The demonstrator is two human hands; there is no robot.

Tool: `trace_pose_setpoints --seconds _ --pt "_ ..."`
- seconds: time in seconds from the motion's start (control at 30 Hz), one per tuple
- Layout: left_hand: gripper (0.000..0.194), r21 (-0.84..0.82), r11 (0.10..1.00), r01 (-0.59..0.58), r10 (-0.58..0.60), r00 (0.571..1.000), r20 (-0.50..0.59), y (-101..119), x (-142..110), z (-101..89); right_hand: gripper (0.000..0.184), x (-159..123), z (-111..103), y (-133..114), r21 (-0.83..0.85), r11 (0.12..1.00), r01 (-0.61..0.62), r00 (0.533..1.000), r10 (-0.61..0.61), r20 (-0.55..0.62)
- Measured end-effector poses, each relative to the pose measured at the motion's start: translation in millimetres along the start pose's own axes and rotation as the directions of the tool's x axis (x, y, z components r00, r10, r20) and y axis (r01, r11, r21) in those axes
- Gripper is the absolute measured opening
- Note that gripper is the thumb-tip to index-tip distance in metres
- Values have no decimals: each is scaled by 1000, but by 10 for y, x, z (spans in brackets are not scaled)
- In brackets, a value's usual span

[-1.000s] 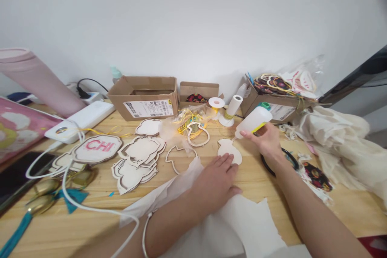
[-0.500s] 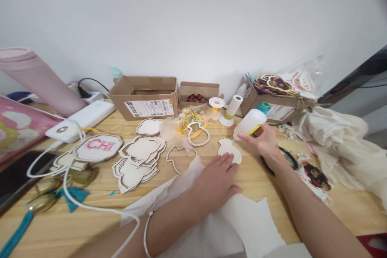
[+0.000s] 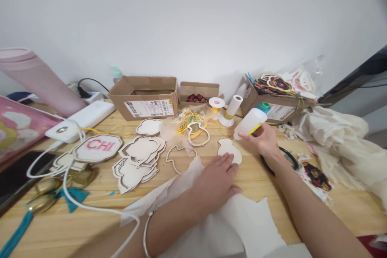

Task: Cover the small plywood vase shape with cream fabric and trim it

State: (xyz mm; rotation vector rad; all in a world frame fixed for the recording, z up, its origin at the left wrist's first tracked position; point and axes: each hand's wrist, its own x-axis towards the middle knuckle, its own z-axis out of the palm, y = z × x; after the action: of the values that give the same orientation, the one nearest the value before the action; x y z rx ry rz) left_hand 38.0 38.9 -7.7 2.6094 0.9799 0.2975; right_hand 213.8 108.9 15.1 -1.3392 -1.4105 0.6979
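Observation:
My right hand (image 3: pixel 263 140) grips a white squeeze bottle (image 3: pixel 250 122) with a teal cap, tilted so its nozzle points down at the top of a pale gourd-shaped wooden cutout (image 3: pixel 229 149) on the wooden table (image 3: pixel 90 225). My left hand (image 3: pixel 217 182) lies flat, fingers stretched out, with its fingertips on the lower edge of that cutout and its palm on white paper (image 3: pixel 242 225). A silver bangle (image 3: pixel 146 234) circles my left wrist.
Left of my hands lie stacked wooden cutouts (image 3: pixel 136 161), a gourd outline frame (image 3: pixel 179 157) and a "CHI" plaque (image 3: pixel 97 146). Cardboard boxes (image 3: pixel 144 96) line the back wall beside thread spools (image 3: pixel 232 109). White cable (image 3: pixel 72 193), cream fabric (image 3: pixel 341 145) and a phone (image 3: pixel 15 177) flank them.
My right hand has shifted the squeeze bottle slightly left and tipped its nozzle closer to the cutout's top. My left hand has stayed put.

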Motion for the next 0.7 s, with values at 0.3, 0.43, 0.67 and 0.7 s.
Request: trace_pose_setpoints --seconds 0.3,0.43,0.67,0.7 --pt "53 -16 1000 3 -3 1000 -2 9 3 -5 35 -43 112 -69 42 999 9 999 -7 -49" --pt "53 -19 1000 -2 2 1000 -4 5 3 4 37 -33 97 -34 37 999 -6 1000 7 -24" --pt "53 -9 1000 -3 3 1000 2 9 6 8 36 -43 114 -49 81 996 -24 998 28 -49" --pt "53 -7 1000 -1 1 1000 4 9 8 8 36 -47 119 -50 75 997 -20 999 23 -40"
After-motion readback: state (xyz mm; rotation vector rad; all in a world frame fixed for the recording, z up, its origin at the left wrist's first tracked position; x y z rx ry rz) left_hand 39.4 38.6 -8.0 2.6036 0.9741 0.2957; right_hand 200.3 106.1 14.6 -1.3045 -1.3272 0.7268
